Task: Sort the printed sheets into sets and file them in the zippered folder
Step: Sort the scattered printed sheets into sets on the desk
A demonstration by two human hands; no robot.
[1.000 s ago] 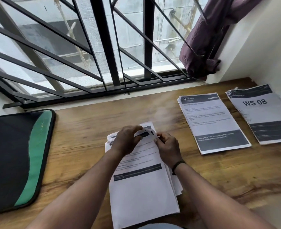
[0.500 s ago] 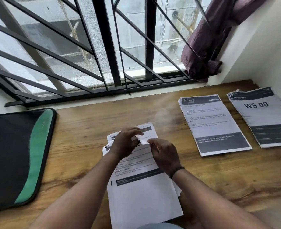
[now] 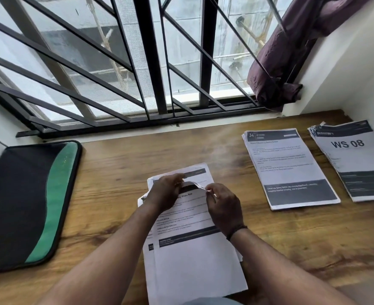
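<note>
An unsorted stack of printed sheets [image 3: 192, 260] lies on the wooden desk [image 3: 115, 190] straight in front of me. My left hand [image 3: 165, 192] and my right hand [image 3: 222, 204] both pinch the curled top edge of the uppermost sheet [image 3: 189, 214], lifting it off the stack. Two sorted piles lie to the right: one headed "34 KITCHEN" [image 3: 289, 170] and one marked "WS 08" [image 3: 353, 159]. The zippered folder [image 3: 23, 201], black with a green stripe, lies flat at the left.
A barred window [image 3: 137, 62] runs along the desk's far edge. A purple curtain [image 3: 291, 51] hangs bunched at the upper right, beside a white wall [image 3: 357, 73] that bounds the desk on the right.
Both hands have kept working at the top sheet's upper edge; its corner now curls up between them, showing another sheet beneath. The view has tilted slightly.
</note>
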